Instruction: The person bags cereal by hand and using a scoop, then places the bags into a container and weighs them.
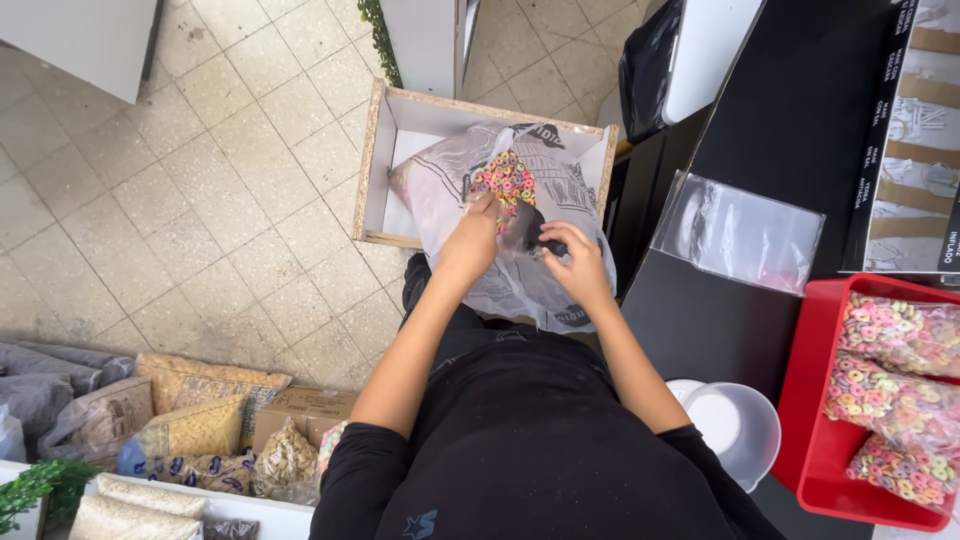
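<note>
Together, both hands in cereal bag

Fingertips of the left hand sink into the bag, so can't see what they're gripping. Dark thing by the right hand is too blurry to tell. Red bin and the sacks get cut off by the frame edges.

So there's a black counter with an empty clear plastic bag, a red tray and a white bowl on it. On the tiled floor sits an open wooden box.
</note>
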